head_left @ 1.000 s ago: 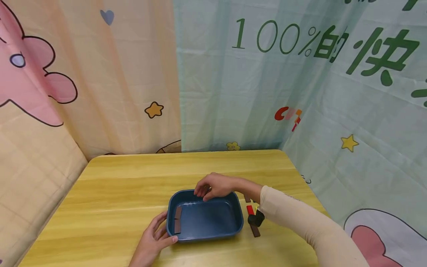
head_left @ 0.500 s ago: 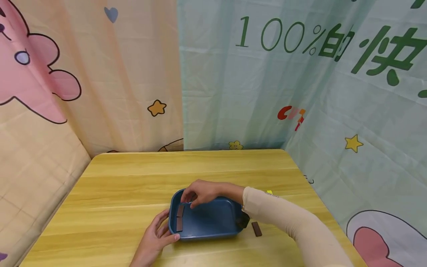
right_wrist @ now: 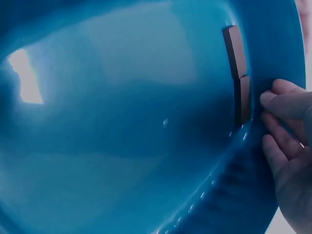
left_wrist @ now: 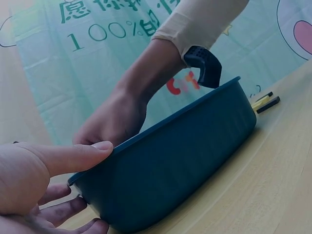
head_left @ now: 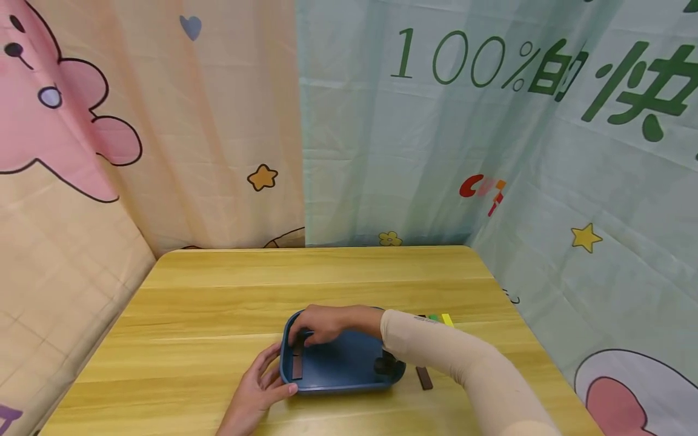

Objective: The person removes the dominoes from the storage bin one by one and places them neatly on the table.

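Note:
A blue plastic basin [head_left: 343, 388] stands on the table. Two dark brown rectangular blocks [head_left: 297, 366] lie end to end along its left inner wall, and the right wrist view shows both brown blocks [right_wrist: 237, 51] too. My left hand [head_left: 256, 387] holds the basin's near left corner, thumb on the rim and fingers against the outer wall, as in the left wrist view. My right hand [head_left: 323, 324] reaches inside at the far left corner. Its loosely bent fingers [right_wrist: 275, 146] are beside the blocks, with nothing visible held; the head view partly hides the tips.
Right of the basin, a brown block [head_left: 424, 378], a yellow piece [head_left: 448, 319] and a green piece [head_left: 433, 317] lie on the wooden table [head_left: 327, 272], partly behind the right sleeve [head_left: 442, 345]. Printed cloths [head_left: 354, 151] hang behind.
My right hand has moved left and down, from over the basin's far rim into its far left corner. My left hand keeps its hold. The head view has shifted slightly.

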A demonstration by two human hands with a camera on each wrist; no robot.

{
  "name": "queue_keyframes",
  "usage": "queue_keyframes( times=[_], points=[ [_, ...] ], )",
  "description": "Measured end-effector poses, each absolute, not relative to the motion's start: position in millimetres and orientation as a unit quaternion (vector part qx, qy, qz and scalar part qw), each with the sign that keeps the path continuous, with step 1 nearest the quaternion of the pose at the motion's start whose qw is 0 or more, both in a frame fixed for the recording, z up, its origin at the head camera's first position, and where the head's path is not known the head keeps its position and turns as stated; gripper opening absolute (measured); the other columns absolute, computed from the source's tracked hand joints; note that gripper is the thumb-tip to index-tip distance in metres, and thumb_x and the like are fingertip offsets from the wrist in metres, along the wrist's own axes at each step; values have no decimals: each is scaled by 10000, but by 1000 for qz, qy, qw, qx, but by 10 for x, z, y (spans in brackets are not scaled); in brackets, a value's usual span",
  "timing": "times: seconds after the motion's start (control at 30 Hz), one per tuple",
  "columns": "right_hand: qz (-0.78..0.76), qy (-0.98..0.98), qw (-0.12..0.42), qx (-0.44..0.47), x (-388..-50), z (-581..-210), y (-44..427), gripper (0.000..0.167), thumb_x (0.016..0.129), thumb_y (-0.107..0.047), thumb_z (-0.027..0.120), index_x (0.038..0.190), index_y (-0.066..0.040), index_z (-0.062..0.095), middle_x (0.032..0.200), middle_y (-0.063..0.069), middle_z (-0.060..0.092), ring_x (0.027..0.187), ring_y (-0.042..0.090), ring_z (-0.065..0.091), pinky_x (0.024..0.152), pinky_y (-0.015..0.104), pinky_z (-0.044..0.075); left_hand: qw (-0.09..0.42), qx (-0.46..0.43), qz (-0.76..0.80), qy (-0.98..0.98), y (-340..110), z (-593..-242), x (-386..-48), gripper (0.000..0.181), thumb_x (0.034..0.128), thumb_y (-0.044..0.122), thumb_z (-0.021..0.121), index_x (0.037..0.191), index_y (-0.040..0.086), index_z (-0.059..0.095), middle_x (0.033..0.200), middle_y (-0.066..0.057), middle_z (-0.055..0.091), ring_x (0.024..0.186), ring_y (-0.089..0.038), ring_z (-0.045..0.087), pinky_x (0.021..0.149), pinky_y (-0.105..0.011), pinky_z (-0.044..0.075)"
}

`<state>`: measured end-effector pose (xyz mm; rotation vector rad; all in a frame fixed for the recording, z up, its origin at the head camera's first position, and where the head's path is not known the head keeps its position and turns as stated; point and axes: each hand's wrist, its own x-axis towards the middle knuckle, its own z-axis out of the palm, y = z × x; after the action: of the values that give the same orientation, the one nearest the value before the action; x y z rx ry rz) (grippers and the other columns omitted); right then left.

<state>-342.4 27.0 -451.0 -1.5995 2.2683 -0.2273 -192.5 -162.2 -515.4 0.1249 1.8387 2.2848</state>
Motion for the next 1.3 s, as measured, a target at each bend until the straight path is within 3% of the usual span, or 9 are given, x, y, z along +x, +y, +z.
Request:
queue_keyframes(
  times=[0.47,0.83,1.3],
  points=[
    [-20,784,156,-601,-3464,-4718,202,284,930,32,742,1148,-143,793,1127,-94,707,1081,-21,592,946,84,421,108,36,784,610,-1619,-5161,-1935,846,864,-103,761,1574,-16,309,1618,-280,283,1440,-442,371,985,-347,539],
    [-60,789,195,-579,-3460,-4735,214,167,910,-37,799,986,-151,703,899,-119,613,793,-23,542,738,91,451,107,33,787,607,-1605,-5169,-1931,848,863,-105,755,1575,-15,302,1621,-281,272,1447,-442,354,997,-349,533],
    [-237,814,258,-463,-3423,-4568,427,159,932,0,755,1008,-83,643,861,-62,562,773,52,524,712,165,480,109,34,789,604,-1603,-5144,-1932,855,857,-111,759,1571,-29,296,1617,-291,274,1435,-448,373,1008,-367,530]
  ],
)
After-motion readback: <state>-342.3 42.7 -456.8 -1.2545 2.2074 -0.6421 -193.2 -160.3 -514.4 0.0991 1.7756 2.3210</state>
